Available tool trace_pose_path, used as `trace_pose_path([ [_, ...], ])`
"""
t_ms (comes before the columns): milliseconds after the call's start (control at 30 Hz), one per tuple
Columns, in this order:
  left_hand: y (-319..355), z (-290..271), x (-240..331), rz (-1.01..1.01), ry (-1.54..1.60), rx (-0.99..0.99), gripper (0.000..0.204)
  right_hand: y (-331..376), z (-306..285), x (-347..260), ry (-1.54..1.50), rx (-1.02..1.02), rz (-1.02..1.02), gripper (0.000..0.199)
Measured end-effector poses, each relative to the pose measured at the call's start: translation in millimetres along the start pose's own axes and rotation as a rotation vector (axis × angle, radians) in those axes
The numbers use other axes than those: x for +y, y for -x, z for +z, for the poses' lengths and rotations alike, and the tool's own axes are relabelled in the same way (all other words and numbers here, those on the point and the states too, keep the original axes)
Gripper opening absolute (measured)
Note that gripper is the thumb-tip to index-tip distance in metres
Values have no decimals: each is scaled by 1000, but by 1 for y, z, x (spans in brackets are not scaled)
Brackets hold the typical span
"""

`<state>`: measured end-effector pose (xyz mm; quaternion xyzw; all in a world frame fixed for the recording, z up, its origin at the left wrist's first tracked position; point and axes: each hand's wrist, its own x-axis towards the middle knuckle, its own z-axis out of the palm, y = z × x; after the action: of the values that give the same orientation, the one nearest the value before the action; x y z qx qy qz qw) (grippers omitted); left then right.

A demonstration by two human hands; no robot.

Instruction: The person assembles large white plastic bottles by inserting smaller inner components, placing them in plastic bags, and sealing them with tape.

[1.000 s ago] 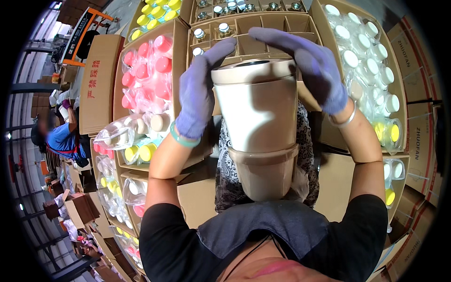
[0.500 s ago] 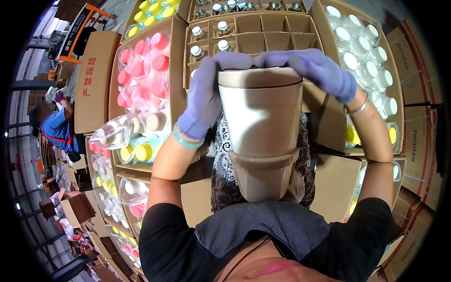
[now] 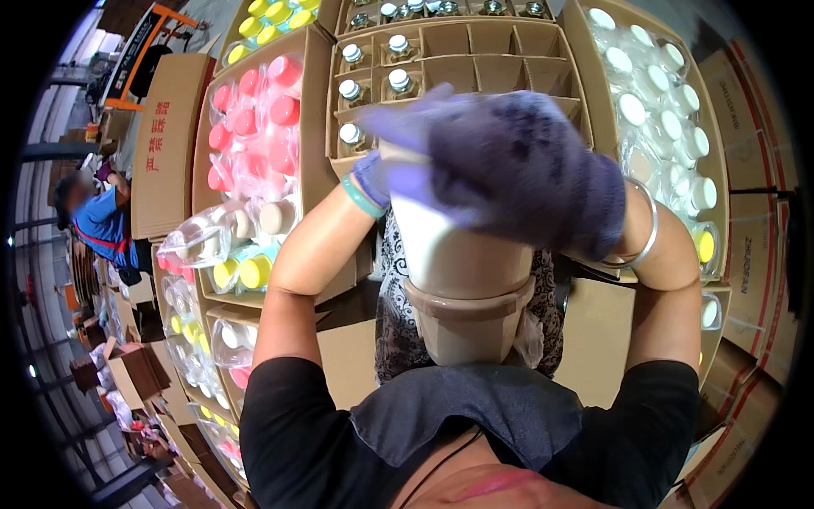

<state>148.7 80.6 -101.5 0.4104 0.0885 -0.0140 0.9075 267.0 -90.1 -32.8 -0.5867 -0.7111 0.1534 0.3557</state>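
Note:
A tall off-white, tapered container point(image 3: 454, 246) stands upright in front of my torso, its narrow lower end inside a beige container point(image 3: 466, 322) with a thick rim. My right hand point(image 3: 526, 174), in a purple glove with a dark palm, is across the container's top and hides most of its rim. My left hand point(image 3: 373, 174), also gloved, is at the top left side, partly covered by the right. Purple fingers there are smeared by motion, so whether either hand grips anything cannot be told.
Ahead is a divided carton point(image 3: 458, 34) with several white-capped bottles. Pink-capped bottles point(image 3: 254, 127) fill a carton at left; white-capped bottles point(image 3: 657, 102) fill one at right. Stacked cartons point(image 3: 750, 263) line the far right. Another person point(image 3: 106, 225) in blue is at far left.
My right hand has come off the far rim, turned over, and moved nearer across the container's top. My left hand has shifted inward behind it. The containers stay nearly in place.

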Motion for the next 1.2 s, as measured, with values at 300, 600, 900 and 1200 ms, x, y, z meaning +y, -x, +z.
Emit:
trace_pose_path([
  [300,5,-26,-6,15,8,-146,89,-1,1,27,-51,72,-237,32],
  [600,5,-25,15,80,-678,-195,67,13,-7,76,-313,-10,-327,34],
  [900,-1,-30,-18,450,-767,-143,30,-37,-51,1,-44,-471,181,34],
  [1200,31,30,-4,449,-883,-255,43,-19,-75,-54,79,-526,257,19],
])
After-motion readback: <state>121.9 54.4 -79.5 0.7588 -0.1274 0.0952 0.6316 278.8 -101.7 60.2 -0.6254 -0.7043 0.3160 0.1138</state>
